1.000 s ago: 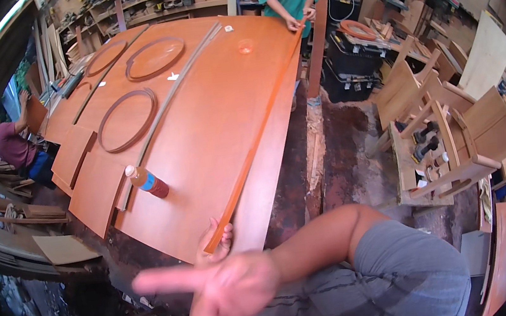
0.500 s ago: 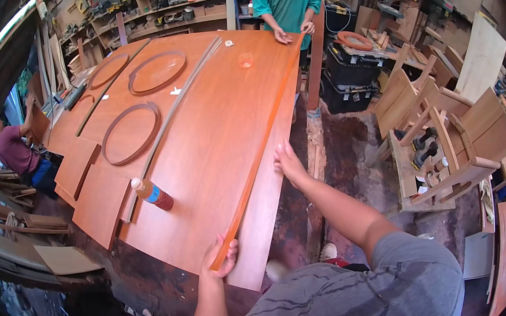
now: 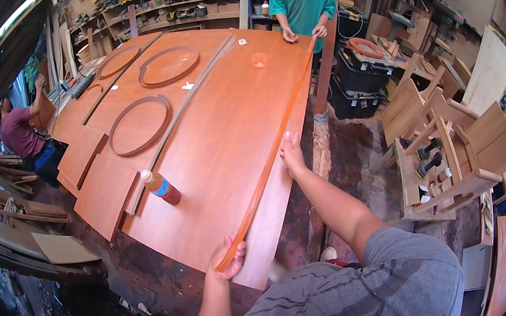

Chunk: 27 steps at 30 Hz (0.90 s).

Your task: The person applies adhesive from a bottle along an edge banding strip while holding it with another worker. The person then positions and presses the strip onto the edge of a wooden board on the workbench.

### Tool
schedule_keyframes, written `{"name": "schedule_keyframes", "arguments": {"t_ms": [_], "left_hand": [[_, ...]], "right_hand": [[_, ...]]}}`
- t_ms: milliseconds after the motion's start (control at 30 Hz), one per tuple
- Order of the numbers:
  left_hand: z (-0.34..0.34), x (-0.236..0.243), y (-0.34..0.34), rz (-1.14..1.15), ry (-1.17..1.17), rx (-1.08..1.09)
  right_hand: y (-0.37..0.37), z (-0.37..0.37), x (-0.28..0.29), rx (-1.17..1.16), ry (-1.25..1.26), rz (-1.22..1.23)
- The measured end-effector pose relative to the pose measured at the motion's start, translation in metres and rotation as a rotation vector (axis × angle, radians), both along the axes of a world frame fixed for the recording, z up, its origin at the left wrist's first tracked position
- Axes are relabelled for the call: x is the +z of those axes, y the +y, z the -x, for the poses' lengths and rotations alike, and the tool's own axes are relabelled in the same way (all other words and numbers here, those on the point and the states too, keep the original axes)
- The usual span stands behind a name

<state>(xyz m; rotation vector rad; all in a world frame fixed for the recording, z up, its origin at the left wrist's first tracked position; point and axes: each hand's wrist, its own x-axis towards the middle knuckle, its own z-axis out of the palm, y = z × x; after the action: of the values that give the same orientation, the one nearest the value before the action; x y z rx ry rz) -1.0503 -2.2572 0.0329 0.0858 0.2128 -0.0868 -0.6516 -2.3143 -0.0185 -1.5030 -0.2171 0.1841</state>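
Note:
A long thin reddish wood strip (image 3: pixel 269 159) lies along the right edge of a large reddish-brown panel (image 3: pixel 219 143). My left hand (image 3: pixel 228 260) grips the strip's near end at the panel's front corner. My right hand (image 3: pixel 291 153) rests flat against the strip's side about halfway along, fingers pointing away. At the far end a person in a green shirt (image 3: pixel 303 1) holds the strip with both hands.
A brown glue bottle (image 3: pixel 160 187) lies on the panel near its left edge, with wooden rings (image 3: pixel 140 125) and a small orange lid (image 3: pixel 259 60) farther back. Wooden chair frames (image 3: pixel 448 138) stand to the right. A person in a maroon shirt (image 3: pixel 20 134) crouches at left.
My right hand swept from in front of the camera out to the strip's middle. My left hand stayed on the strip's near end. The view shifted closer over the panel.

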Motion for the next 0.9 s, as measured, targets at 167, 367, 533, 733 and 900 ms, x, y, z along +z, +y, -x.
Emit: {"name": "schedule_keyframes", "arguments": {"t_ms": [167,367,533,733,900], "left_hand": [[0.002,-0.004,0.001,0.005,0.012,0.017],[-0.004,-0.007,0.000,-0.003,0.009,0.001],[-0.010,-0.004,0.000,0.054,-0.038,-0.027],[-0.014,-0.005,-0.006,0.046,-0.040,-0.021],[-0.020,-0.004,-0.016,-0.009,-0.002,-0.006]], "right_hand": [[-0.002,-0.007,-0.002,0.036,0.006,0.008],[-0.004,-0.008,-0.008,0.063,-0.123,0.028],[-0.012,-0.003,-0.005,0.033,-0.119,0.090],[-0.022,-0.002,0.003,-0.005,-0.172,0.095],[-0.042,0.008,0.015,0.012,-0.120,0.049]]}}
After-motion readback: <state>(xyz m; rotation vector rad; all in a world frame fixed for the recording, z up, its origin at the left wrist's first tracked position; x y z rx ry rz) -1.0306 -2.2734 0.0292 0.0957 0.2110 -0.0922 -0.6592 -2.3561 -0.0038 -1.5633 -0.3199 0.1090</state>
